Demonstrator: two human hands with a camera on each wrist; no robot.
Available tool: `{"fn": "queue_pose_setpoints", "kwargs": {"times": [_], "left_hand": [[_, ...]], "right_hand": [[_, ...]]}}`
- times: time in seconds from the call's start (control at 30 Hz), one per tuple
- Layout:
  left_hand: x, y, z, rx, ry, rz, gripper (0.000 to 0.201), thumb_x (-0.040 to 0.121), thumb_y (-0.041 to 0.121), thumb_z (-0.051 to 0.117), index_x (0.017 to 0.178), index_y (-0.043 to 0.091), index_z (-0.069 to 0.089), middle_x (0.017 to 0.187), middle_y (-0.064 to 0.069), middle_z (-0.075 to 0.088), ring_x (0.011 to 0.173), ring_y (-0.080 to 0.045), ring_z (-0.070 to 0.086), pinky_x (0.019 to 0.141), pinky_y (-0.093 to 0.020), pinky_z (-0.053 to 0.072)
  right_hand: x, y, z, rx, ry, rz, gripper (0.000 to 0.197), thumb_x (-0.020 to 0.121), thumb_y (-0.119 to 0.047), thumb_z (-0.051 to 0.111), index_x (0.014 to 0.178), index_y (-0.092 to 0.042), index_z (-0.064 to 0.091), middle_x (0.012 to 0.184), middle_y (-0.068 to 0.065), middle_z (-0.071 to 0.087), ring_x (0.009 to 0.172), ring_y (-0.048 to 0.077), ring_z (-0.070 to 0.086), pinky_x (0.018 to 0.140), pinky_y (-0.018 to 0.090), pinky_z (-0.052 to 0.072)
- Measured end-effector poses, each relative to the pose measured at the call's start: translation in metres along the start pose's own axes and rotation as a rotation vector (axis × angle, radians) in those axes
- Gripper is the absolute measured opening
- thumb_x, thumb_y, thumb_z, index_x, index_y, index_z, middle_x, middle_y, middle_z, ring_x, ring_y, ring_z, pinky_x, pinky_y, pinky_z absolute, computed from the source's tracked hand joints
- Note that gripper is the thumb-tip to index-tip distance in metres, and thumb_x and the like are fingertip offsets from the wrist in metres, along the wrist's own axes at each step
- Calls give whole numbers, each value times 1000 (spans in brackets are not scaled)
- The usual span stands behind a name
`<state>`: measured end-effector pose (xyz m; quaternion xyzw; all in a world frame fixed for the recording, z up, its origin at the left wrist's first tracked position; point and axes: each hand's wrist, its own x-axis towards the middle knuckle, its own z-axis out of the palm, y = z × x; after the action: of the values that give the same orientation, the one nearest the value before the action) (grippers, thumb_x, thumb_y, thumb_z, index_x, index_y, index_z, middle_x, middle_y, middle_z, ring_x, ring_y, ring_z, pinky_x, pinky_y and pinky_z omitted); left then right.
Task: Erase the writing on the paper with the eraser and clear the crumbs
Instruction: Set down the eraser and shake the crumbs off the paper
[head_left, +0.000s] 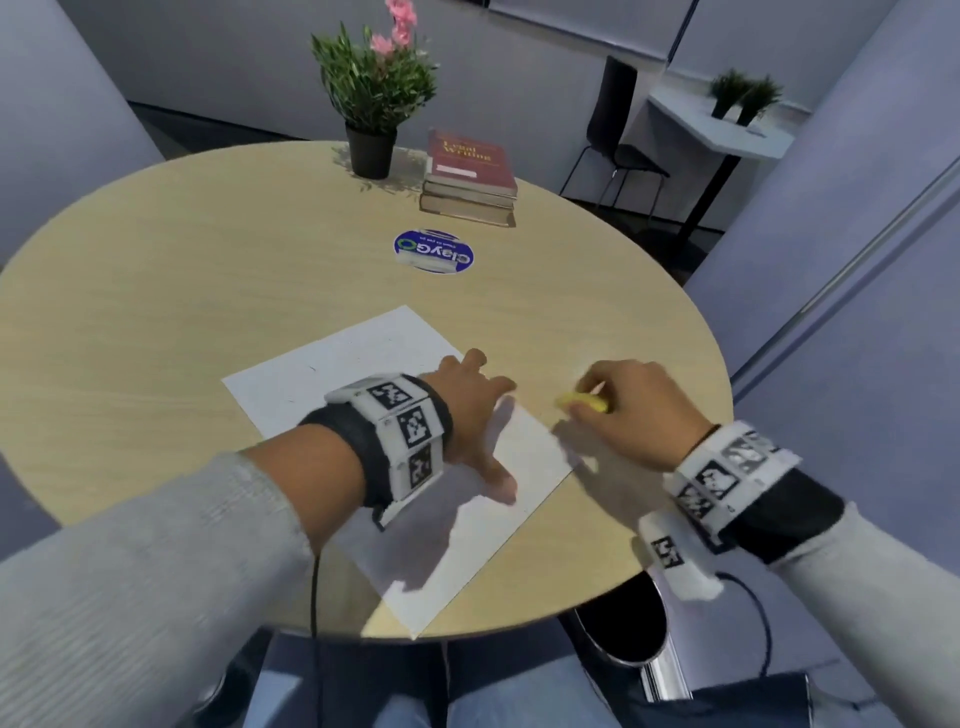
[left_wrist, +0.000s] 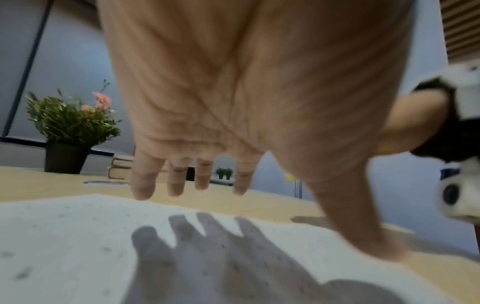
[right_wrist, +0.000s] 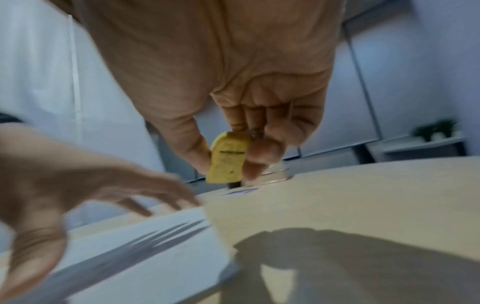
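- White rectangular sheet of paper flat on round pale wooden surface, near the front edge; dark specks, probably crumbs, scattered over it in the left wrist view.
- Left hand: grip wide, fingers spread, just above the sheet's right part; contact not discernible.
- Right hand: grip pinching small yellow eraser between thumb and fingertips, off the sheet, beside its right edge.
- Step in hand, by judgement: crumb clearing.
- Next move: flat sweep across the sheet toward the edge, without shifting the paper.
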<state>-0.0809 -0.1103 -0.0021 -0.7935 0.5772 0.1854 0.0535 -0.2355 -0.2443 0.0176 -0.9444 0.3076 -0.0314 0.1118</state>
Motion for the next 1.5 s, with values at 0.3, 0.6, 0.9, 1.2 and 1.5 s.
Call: {"fn": "queue_pose_setpoints", "kwargs": {"times": [0.3, 0.6, 0.9, 1.2, 1.5], "left_hand": [[-13, -43, -29, -181, 317, -138, 60, 79, 26, 82, 132, 14, 56, 91, 1, 68, 107, -24, 62, 89, -35, 50], [-11, -50, -15, -277, 389, -171, 61, 77, 20, 83, 131, 9, 57, 100, -5, 73, 109, -23, 61, 90, -35, 49], [-48, -44, -15, -328, 462, -212, 100, 67, 50, 86, 149, 21, 36, 98, -3, 73, 109, -24, 62, 92, -37, 46], [-171, -53, 40, -323, 657, -291, 93, 63, 83, 48, 139, 31, 52, 147, -4, 45, 132, -31, 44, 105, -57, 38], [-214, -32, 130, -362, 643, -359, 67, 71, 82, 49, 123, 41, 63, 122, 11, 43, 114, -18, 46, 83, -43, 45]], "right_hand": [[24, 114, -23, -124, -15, 384, 25, 88, -38, 59, 100, -17, 52, 96, 8, 63, 77, 25, 58, 61, 31, 42], [2, 86, -23, -251, -72, 236, 53, 87, -50, 55, 130, -21, 45, 130, 6, 52, 115, 27, 51, 90, 40, 46], [-120, -47, 45, -29, -127, -546, 58, 85, -68, 42, 131, -33, 47, 140, -4, 47, 129, 15, 44, 96, 36, 47], [-139, -51, 71, -54, -163, -366, 85, 78, -85, 29, 146, -34, 26, 157, -11, 17, 146, 13, 5, 113, 50, 21], [-147, -87, 94, -80, -173, -271, 89, 83, -81, 20, 146, -20, 33, 156, 1, 24, 146, 21, 8, 107, 58, 6]]}}
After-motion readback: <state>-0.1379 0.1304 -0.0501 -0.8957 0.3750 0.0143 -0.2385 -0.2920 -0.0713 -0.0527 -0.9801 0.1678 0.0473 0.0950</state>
